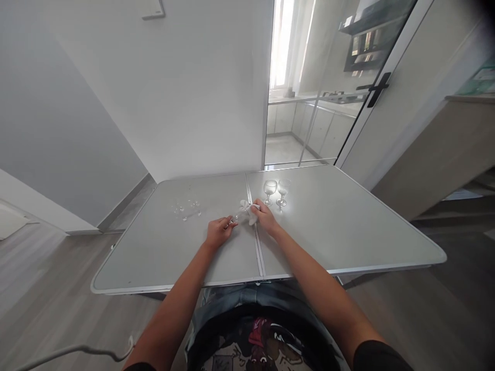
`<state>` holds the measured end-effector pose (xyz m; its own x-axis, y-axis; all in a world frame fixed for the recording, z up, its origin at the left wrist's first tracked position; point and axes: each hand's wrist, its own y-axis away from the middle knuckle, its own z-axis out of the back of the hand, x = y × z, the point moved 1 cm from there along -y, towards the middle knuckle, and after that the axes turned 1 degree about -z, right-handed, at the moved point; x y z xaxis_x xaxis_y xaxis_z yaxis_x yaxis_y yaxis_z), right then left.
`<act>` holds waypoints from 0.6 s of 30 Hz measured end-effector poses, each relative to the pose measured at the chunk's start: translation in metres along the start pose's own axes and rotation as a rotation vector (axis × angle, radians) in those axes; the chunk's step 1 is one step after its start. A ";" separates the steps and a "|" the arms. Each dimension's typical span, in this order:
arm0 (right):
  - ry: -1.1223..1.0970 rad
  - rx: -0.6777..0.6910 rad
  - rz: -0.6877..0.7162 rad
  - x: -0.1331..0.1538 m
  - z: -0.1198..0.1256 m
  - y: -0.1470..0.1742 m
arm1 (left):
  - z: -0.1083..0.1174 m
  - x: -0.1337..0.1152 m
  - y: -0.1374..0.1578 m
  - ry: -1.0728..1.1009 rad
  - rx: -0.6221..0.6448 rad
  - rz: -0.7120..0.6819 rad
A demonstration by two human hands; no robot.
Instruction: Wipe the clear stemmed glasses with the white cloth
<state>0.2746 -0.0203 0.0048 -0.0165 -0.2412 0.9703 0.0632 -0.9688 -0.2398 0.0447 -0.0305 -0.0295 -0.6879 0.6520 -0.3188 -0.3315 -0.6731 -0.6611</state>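
Just left of the table's seam, my left hand (218,231) is closed around the lower end of a clear stemmed glass (241,216), which lies tilted on its side above the tabletop. My right hand (265,216) grips a white cloth (252,218) pressed at the glass's bowl end; part of the bowl is hidden by cloth and fingers. Behind my right hand stand two upright stemmed glasses, one (269,191) next to the other (283,192). Off to the left are several clear glass objects (186,210), too faint to make out exactly.
The pale folding table (328,232) has a metal-edged seam (260,257) down its middle. A white wall (201,103) rises behind it. At the back right, a glass door with a black handle (379,89) opens toward a kitchen. A cable (85,349) hangs at the lower left.
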 end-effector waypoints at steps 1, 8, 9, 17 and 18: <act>0.060 0.033 0.021 0.001 -0.001 0.001 | 0.001 -0.001 0.000 0.006 0.020 -0.015; -0.042 0.094 -0.008 0.003 -0.016 0.007 | 0.006 -0.006 -0.003 0.071 0.109 -0.058; -0.090 0.077 -0.052 0.003 -0.017 0.008 | 0.006 -0.006 -0.004 0.069 0.104 -0.049; -0.006 0.139 0.118 0.013 -0.009 0.011 | 0.006 -0.013 -0.005 0.324 0.087 0.102; 0.046 0.162 0.159 0.014 -0.007 0.012 | 0.007 -0.015 -0.005 0.374 0.085 0.131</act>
<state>0.2685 -0.0355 0.0157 -0.0390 -0.3959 0.9175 0.2279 -0.8975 -0.3776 0.0522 -0.0387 -0.0168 -0.4505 0.6306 -0.6319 -0.3199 -0.7749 -0.5452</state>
